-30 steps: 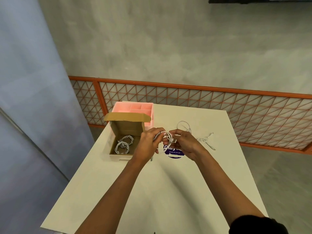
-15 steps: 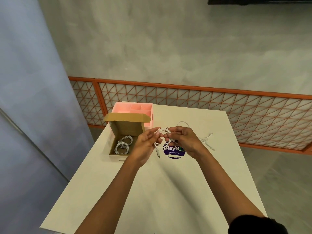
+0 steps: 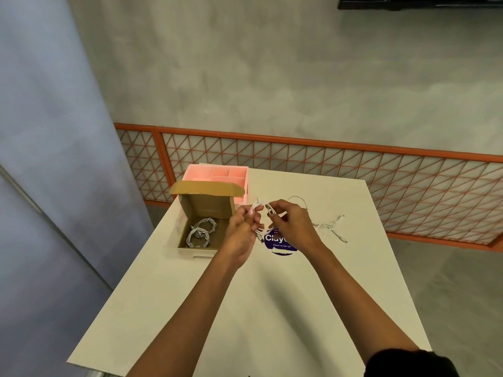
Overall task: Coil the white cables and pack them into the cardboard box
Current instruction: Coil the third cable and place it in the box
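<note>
Head view shows the left hand (image 3: 241, 231) gripping a half-coiled white cable (image 3: 258, 207), the right hand (image 3: 292, 224) pinching a strand at its 3 o'clock. Light, limp and springy, it is probably best held where the loops cross. The cardboard box (image 3: 206, 206), holding two coils (image 3: 200, 232), sits at the hands' 9 o'clock; a loose cable (image 3: 329, 226) lies at 3 o'clock.
</note>
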